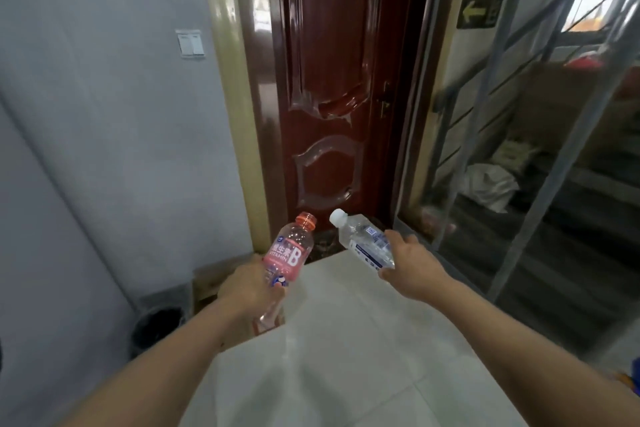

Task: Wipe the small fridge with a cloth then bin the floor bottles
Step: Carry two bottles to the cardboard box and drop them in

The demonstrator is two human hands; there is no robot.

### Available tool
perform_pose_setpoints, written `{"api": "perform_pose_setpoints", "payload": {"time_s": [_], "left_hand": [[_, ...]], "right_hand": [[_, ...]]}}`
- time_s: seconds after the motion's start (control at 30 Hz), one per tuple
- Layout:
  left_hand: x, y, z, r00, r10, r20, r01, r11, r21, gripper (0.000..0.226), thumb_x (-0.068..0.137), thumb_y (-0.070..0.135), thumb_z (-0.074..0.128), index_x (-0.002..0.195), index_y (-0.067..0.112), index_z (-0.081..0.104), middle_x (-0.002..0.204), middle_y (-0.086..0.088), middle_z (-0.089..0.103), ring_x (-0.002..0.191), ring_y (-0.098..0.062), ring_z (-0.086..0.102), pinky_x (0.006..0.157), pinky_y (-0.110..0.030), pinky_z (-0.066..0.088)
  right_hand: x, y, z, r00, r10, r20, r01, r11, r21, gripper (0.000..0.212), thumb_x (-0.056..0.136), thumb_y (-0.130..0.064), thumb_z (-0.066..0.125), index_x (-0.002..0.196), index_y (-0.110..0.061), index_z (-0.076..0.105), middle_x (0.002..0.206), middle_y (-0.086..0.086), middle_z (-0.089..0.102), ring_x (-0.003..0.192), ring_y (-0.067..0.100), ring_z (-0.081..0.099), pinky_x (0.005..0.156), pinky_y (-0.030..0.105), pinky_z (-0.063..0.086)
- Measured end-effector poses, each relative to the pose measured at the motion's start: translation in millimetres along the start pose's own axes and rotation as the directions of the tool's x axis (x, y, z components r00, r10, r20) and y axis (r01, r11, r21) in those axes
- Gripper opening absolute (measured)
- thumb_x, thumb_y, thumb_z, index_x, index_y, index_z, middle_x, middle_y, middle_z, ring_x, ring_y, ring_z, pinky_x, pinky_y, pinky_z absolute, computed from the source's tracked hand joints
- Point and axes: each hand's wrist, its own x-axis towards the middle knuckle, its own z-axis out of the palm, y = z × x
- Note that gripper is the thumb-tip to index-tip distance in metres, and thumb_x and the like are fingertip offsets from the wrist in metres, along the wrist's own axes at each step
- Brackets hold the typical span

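Left hand: grips the pink bottle, uncapped, neck tilted up toward the door.
Right hand: grips the clear bottle, white cap pointing up-left.
Bottles: held above the floor, necks near, apart.
Bin: lower left, against the wall.

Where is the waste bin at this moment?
In the head view, the dark bin sits low left against the wall, beside a cardboard box, just below the left hand gripping the pink bottle.
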Motion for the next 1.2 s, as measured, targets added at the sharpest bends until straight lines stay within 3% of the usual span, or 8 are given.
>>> {"api": "perform_pose_setpoints", "payload": {"time_s": [0.17, 0.27, 0.43, 0.53, 0.67, 0.87, 1.0, 1.2], "left_hand": [[82.4, 36.3, 13.3, 0.988, -0.153, -0.021, 0.152, 0.986, -0.070, 0.022, 0.077, 0.034, 0.067, 0.089, 0.026, 0.051, 0.091, 0.003, 0.065, 0.079, -0.015, 0.064, 0.074, -0.031, 0.055], [121.4, 54.9, 23.4, 0.968, -0.251, -0.024, 0.245, 0.961, -0.131, 0.043, 0.076, 0.037, 0.067, 0.112, 0.018, 0.054, 0.103, -0.002, 0.067, 0.089, -0.019, 0.066, 0.083, -0.036, 0.055], [172.0, 62.0, 34.8, 0.925, -0.380, -0.002, 0.375, 0.913, -0.162, 0.072, 0.077, 0.044, 0.068, 0.133, 0.011, 0.037, 0.122, -0.005, 0.062, 0.106, -0.022, 0.062, 0.088, -0.032, 0.050], [207.1, 52.9, 35.2, 0.897, -0.442, -0.015, 0.433, 0.886, -0.165, 0.067, 0.078, 0.045, 0.065, 0.130, 0.013, 0.039, 0.120, -0.005, 0.063, 0.104, -0.023, 0.062, 0.087, -0.032, 0.050], [259.6, 35.3, 34.8, 0.871, -0.490, -0.030, 0.476, 0.859, -0.189, 0.039, 0.082, 0.038, 0.065, 0.112, 0.017, 0.052, 0.111, -0.003, 0.065, 0.081, -0.012, 0.055, 0.070, -0.021, 0.042], [342.0, 8.4, 31.8, 0.808, -0.589, 0.006, 0.559, 0.764, -0.323, 0.048, 0.080, 0.040, 0.067, 0.120, 0.017, 0.050, 0.111, -0.002, 0.064, 0.096, -0.018, 0.063, 0.088, -0.032, 0.052], [376.8, -6.5, 23.0, 0.775, -0.631, 0.002, 0.584, 0.716, -0.382, 0.057, 0.079, 0.039, 0.068, 0.127, 0.017, 0.046, 0.117, -0.003, 0.062, 0.100, -0.019, 0.063, 0.089, -0.032, 0.051], [416.6, -35.8, 18.0, 0.612, -0.789, 0.056, 0.717, 0.524, -0.459, 0.057, 0.080, 0.042, 0.067, 0.123, 0.010, 0.048, 0.106, -0.006, 0.064, 0.088, -0.019, 0.063, 0.080, -0.028, 0.053]], "right_hand": [[128.2, 29.5, -12.2, 0.987, -0.149, 0.056, 0.152, 0.987, -0.047, 0.065, 0.086, -0.031, 0.063, 0.139, -0.017, 0.028, 0.128, 0.014, 0.044, 0.111, 0.031, 0.054, 0.091, 0.036, 0.046], [198.2, 39.5, -23.7, 0.966, -0.231, 0.113, 0.240, 0.968, -0.072, 0.064, 0.086, -0.031, 0.064, 0.137, -0.016, 0.029, 0.127, 0.015, 0.044, 0.110, 0.032, 0.055, 0.091, 0.036, 0.047], [291.0, 32.5, -22.8, 0.921, -0.315, 0.228, 0.333, 0.942, -0.046, 0.060, 0.085, -0.032, 0.063, 0.134, -0.018, 0.032, 0.125, 0.014, 0.043, 0.112, 0.035, 0.054, 0.091, 0.038, 0.045], [338.7, 16.9, -9.8, 0.889, -0.370, 0.271, 0.392, 0.920, -0.031, 0.059, 0.085, -0.032, 0.062, 0.134, -0.019, 0.033, 0.126, 0.013, 0.043, 0.113, 0.036, 0.054, 0.091, 0.039, 0.045], [398.0, -11.5, 7.9, 0.839, -0.431, 0.331, 0.468, 0.883, -0.036, 0.058, 0.084, -0.031, 0.063, 0.133, -0.020, 0.034, 0.127, 0.013, 0.043, 0.114, 0.034, 0.053, 0.092, 0.038, 0.046], [487.9, -69.9, 25.4, 0.767, -0.504, 0.396, 0.569, 0.820, -0.057, 0.056, 0.086, -0.030, 0.060, 0.134, -0.018, 0.033, 0.129, 0.014, 0.042, 0.117, 0.034, 0.051, 0.094, 0.039, 0.046], [537.5, -111.4, 37.8, 0.707, -0.560, 0.432, 0.635, 0.771, -0.040, 0.058, 0.087, -0.031, 0.060, 0.136, -0.019, 0.032, 0.130, 0.014, 0.042, 0.118, 0.034, 0.050, 0.095, 0.038, 0.045], [605.4, -175.4, 78.4, 0.546, -0.663, 0.512, 0.765, 0.644, 0.017, 0.060, 0.085, -0.033, 0.061, 0.136, -0.018, 0.032, 0.127, 0.013, 0.045, 0.114, 0.032, 0.052, 0.093, 0.036, 0.046]]}}
